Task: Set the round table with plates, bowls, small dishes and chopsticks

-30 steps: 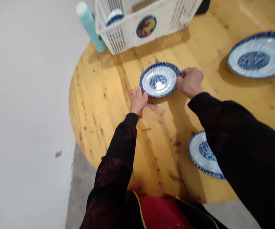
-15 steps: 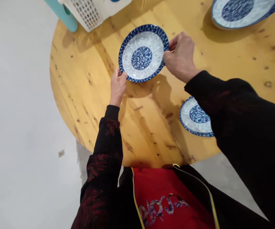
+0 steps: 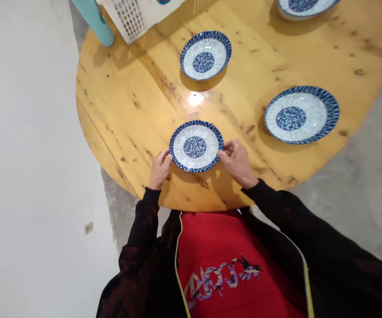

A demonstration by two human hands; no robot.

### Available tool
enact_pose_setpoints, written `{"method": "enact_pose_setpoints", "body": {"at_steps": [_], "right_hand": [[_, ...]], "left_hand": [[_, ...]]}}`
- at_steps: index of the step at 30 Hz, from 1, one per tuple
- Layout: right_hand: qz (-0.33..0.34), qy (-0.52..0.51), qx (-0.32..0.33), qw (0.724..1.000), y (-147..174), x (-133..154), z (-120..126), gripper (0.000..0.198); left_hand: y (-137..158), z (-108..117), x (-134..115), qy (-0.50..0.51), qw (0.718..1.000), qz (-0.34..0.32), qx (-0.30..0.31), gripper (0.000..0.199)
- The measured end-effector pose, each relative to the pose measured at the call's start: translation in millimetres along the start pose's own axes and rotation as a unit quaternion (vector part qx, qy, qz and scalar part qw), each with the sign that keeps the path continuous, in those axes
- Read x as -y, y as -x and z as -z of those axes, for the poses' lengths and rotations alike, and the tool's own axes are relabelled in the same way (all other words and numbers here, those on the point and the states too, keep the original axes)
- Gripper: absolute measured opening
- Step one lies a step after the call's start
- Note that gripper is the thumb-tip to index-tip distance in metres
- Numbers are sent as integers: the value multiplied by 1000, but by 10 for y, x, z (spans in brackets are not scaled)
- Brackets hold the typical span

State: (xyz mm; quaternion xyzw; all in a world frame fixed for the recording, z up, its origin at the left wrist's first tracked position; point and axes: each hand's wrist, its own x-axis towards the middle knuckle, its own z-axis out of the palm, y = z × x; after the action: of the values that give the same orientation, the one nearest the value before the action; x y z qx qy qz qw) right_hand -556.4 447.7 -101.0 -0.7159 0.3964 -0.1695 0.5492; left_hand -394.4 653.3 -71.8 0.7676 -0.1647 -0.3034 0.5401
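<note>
Near the front edge of the round wooden table (image 3: 121, 110) is a blue-and-white plate (image 3: 194, 147), level, with a dark blue patterned rim and a speckled blue centre. My left hand (image 3: 161, 167) pinches its left rim. My right hand (image 3: 237, 162) is closed on the right rim, thumb on top. Whether the plate's underside rests on the wood or is slightly above it, I cannot tell. A similar plate (image 3: 206, 55) lies farther back, beyond the held one. To the right sits a larger, deeper-looking plate (image 3: 315, 115) with a broad blue rim.
At the back right stands another blue-and-white dish (image 3: 306, 13), cut off by the frame. A white basket (image 3: 128, 22) with a perforated side is at the back left, beside a turquoise object (image 3: 95, 22). White wall (image 3: 28, 132) borders the table's left side.
Both hands have brought the plate lower and towards my body, tilting it flatter. The plate farther back has come into view, and my right sleeve no longer covers the larger plate.
</note>
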Motion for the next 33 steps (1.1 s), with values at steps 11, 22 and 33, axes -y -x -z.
{"method": "enact_pose_setpoints", "body": {"at_steps": [11,22,33], "right_hand": [[-99,-30,-97,990,870,-214,-807,17],[-91,1,-139,986,736,-255,-780,15],[-83,-19,-125,988,682,-318,-761,14]], "left_hand": [[219,532,335,5,998,11,63,34],[-2,518,426,43,993,7,113,27],[40,519,452,39,992,18,120,38]]}}
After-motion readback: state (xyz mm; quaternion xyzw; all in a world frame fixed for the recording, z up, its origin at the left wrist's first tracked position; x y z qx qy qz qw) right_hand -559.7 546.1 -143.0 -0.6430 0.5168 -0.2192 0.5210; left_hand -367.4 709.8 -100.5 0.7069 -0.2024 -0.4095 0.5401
